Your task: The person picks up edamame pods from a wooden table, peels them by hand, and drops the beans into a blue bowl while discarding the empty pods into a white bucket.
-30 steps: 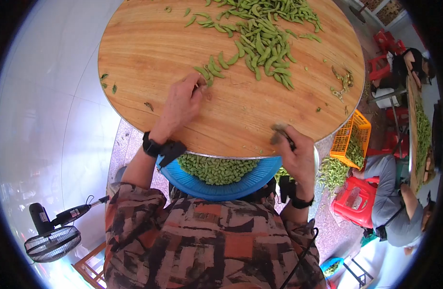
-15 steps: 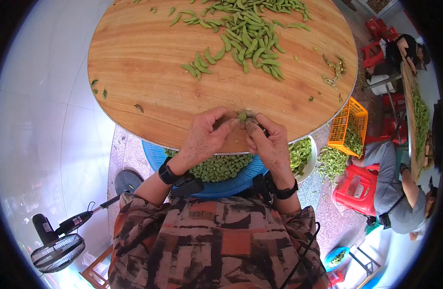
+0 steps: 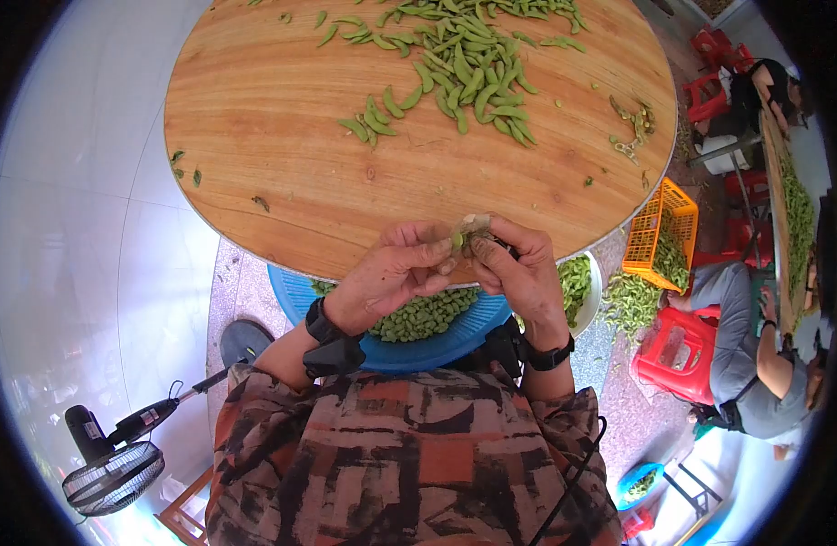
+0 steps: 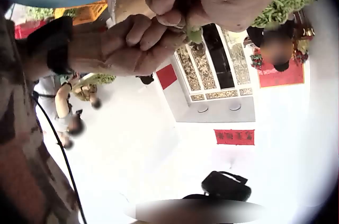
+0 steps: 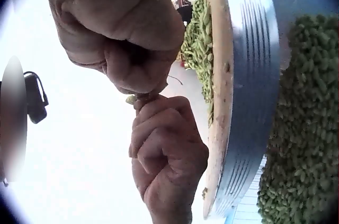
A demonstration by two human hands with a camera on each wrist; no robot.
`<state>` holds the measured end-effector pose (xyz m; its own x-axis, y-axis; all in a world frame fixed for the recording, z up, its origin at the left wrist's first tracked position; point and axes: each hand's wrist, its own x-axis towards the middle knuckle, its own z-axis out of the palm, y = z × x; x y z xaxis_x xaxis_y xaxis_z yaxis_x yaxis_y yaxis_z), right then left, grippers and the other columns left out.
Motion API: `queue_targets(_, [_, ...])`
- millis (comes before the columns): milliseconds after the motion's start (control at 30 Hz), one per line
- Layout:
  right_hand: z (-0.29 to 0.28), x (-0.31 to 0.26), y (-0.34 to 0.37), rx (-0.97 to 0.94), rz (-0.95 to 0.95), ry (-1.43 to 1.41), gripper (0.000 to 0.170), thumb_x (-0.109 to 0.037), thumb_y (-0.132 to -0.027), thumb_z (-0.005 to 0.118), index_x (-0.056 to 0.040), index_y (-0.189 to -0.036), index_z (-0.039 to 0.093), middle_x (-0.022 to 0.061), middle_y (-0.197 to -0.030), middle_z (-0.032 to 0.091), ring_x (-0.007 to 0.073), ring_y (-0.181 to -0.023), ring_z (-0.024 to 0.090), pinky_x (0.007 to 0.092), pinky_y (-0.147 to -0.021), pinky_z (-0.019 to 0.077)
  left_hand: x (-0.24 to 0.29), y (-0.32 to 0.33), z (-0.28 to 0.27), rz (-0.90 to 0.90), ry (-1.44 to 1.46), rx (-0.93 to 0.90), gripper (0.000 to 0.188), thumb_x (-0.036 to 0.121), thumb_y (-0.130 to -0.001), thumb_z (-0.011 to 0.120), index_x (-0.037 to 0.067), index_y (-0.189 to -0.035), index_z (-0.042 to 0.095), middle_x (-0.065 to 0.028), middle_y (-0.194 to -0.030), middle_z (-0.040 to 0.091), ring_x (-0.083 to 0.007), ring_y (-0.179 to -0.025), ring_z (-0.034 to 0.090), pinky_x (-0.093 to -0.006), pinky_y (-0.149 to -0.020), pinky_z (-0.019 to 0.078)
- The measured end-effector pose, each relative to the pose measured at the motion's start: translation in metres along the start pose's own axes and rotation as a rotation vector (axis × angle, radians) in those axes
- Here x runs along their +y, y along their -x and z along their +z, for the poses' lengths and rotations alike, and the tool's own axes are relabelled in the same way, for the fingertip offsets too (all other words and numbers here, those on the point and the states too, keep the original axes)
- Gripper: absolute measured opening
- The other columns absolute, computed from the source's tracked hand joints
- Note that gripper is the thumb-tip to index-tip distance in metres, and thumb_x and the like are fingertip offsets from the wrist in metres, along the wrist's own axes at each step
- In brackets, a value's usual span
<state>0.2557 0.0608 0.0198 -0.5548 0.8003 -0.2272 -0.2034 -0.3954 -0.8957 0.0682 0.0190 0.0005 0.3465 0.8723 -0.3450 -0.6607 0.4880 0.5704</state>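
Observation:
Fingertips of my left hand (image 3: 391,273) and right hand (image 3: 520,259) meet above the table's near edge, pinching a green soybean pod (image 3: 457,240) between them. In the left wrist view only a bit of the green pod (image 4: 195,34) shows at the fingertips; the fingers hide the rest. A pale, brownish scrap (image 3: 476,221) shows at the right fingers. Below the hands, a blue basin (image 3: 400,357) holds shelled green soybeans (image 3: 427,315). Farther up the round wooden table (image 3: 282,118) lies a heap of whole pods (image 3: 477,77), with a few strays (image 3: 371,120) nearer me.
Dry stem scraps (image 3: 632,132) lie at the table's right. Past that edge stand a white bowl of pods (image 3: 578,282), an orange crate (image 3: 650,246) and a red stool (image 3: 678,355). A seated person (image 3: 755,382) is at the right, a fan (image 3: 113,473) at lower left.
My left hand has drawn back from the stray pods toward me, and the right hand has moved inward to meet it. Over the last half second both stay together, shifting slightly.

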Motion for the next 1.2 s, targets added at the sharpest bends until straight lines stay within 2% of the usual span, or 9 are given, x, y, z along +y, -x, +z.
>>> queue_targets(167, [0.007,0.006,-0.004,0.146,-0.407,0.691,0.017,0.003,-0.084,0.056,0.0015,-0.1,0.061,0.0114,-0.076,0.052,0.0224,-0.065,0.053,0.0317,-0.058,0.0435,0.002,-0.005,0.008,0.064,-0.211,0.008,0.014,0.017,-0.096,0.058,0.004,-0.096,0.062,0.0006,-0.078,0.06,-0.0083,-0.06,0.05,-0.0211,-0.051,0.0382])
queue_targets(333, [0.023,0.002,0.0,0.234,-0.516,0.885,0.018,0.004,-0.082,0.056,0.0008,-0.1,0.062,0.0166,-0.082,0.055,0.0339,-0.072,0.058,0.036,-0.063,0.0472,0.007,-0.006,0.003,0.54,-1.187,0.151,0.014,0.012,-0.096,0.057,0.002,-0.105,0.062,-0.0003,-0.086,0.059,-0.0055,-0.07,0.05,-0.019,-0.061,0.0418])
queue_targets(467, [0.021,0.005,-0.001,0.262,-0.504,0.879,0.018,0.004,-0.083,0.057,0.0004,-0.1,0.063,0.0158,-0.087,0.057,0.0327,-0.074,0.06,0.0355,-0.064,0.0478,0.004,-0.003,0.001,0.464,-1.008,0.137,0.017,0.012,-0.096,0.057,0.001,-0.106,0.064,-0.0008,-0.084,0.06,-0.0063,-0.071,0.053,-0.019,-0.062,0.0434])
queue_targets(533, [0.021,0.007,-0.004,0.275,-0.513,0.856,0.019,0.004,-0.083,0.058,0.0002,-0.101,0.063,0.0153,-0.089,0.058,0.0318,-0.075,0.061,0.0348,-0.065,0.0483,0.003,-0.002,0.005,0.199,-0.492,0.189,0.017,0.011,-0.094,0.059,-0.001,-0.104,0.064,-0.0031,-0.079,0.064,-0.0091,-0.062,0.055,-0.0214,-0.056,0.0448])
queue_targets(633, [0.021,0.013,-0.009,0.336,-0.644,0.82,0.02,0.003,-0.083,0.06,-0.0002,-0.103,0.064,0.0135,-0.091,0.06,0.0294,-0.074,0.061,0.0335,-0.065,0.0488,0.001,-0.003,0.001,0.266,-0.348,0.141,0.017,0.01,-0.095,0.057,0.0,-0.108,0.063,-0.004,-0.083,0.065,-0.0089,-0.066,0.057,-0.021,-0.056,0.0461])
queue_targets(733, [0.018,0.013,-0.009,0.339,-0.66,0.816,0.021,0.003,-0.083,0.061,0.0,-0.103,0.065,0.0125,-0.09,0.061,0.0262,-0.074,0.063,0.0313,-0.066,0.0497,0.001,-0.003,-0.006,0.246,-0.282,0.114,0.016,0.008,-0.094,0.058,0.0,-0.107,0.063,-0.0047,-0.084,0.066,-0.0097,-0.064,0.058,-0.022,-0.053,0.046])
queue_targets(800, [0.018,0.013,-0.005,0.274,-0.308,0.539,0.02,0.003,-0.083,0.061,0.0006,-0.102,0.065,0.0125,-0.087,0.062,0.0246,-0.078,0.065,0.03,-0.07,0.0506,0.001,-0.002,-0.004,0.255,-0.28,0.113,0.015,0.008,-0.094,0.058,0.0,-0.107,0.062,-0.0049,-0.084,0.066,-0.0096,-0.064,0.059,-0.0219,-0.053,0.0459])
queue_targets(1100, [0.027,0.017,-0.005,0.266,-0.677,0.802,0.019,0.005,-0.081,0.063,0.0009,-0.099,0.066,0.0104,-0.088,0.064,0.0139,-0.07,0.063,0.022,-0.059,0.0472,0.003,0.006,0.007,0.277,-0.604,0.274,0.023,0.008,-0.096,0.055,-0.004,-0.115,0.06,-0.0067,-0.084,0.067,-0.0094,-0.063,0.061,-0.0225,-0.054,0.0507])
queue_targets(1200, [0.021,0.013,-0.004,0.232,-0.465,0.71,0.017,0.003,-0.083,0.062,0.0006,-0.099,0.067,0.0067,-0.082,0.065,0.0129,-0.071,0.063,0.0231,-0.059,0.0483,0.006,0.007,0.007,0.249,-0.588,0.19,0.027,0.008,-0.096,0.053,-0.004,-0.12,0.058,-0.0077,-0.089,0.068,-0.0095,-0.066,0.062,-0.0231,-0.059,0.0527])
